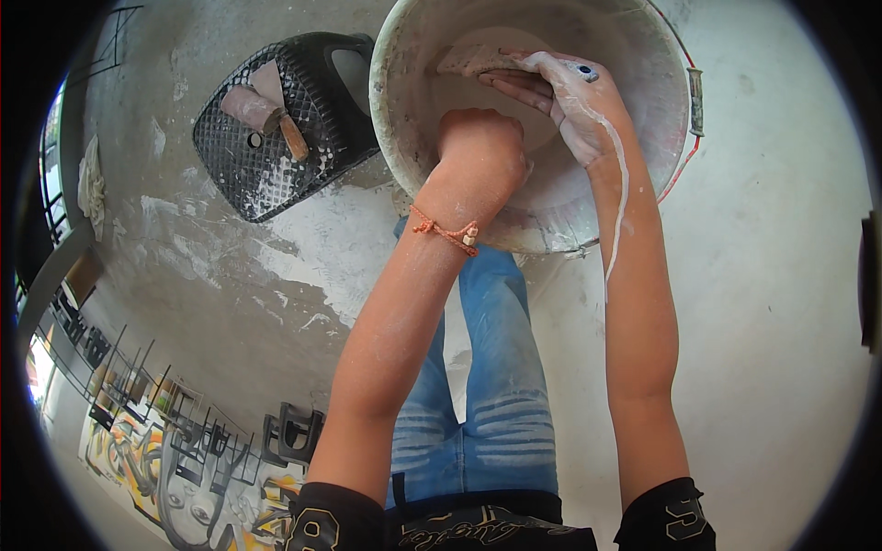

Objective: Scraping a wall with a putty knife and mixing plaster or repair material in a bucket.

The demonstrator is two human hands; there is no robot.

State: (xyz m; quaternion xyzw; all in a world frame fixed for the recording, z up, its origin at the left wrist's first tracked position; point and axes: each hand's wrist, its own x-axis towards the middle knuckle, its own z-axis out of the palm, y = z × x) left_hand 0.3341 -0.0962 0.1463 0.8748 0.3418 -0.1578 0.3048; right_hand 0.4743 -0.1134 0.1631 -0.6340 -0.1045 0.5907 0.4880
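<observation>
A large plaster-smeared bucket (395, 101) stands before me, with pale wet material inside. My left hand (482, 147) is closed in a fist over the bucket's middle, its fingers turned away; whatever they hold, if anything, is hidden. A cord bracelet (446, 231) circles that wrist. On the right side, my right hand (574, 96) grips what looks like a scraper (469, 60), its flat blade coated in plaster and pointing left. The fingers lie along the blade's underside. White liquid streaks the back of this hand and runs down the forearm.
Left of the bucket is an upturned black plastic stool (303, 92). On it lie a wooden-handled tool (292, 138) and a dusty roll-shaped piece (250, 108). The bucket's wire handle (695, 101) hangs at the right. White splatters mark the floor; a painted wall (184, 477) and metal racks stand lower left.
</observation>
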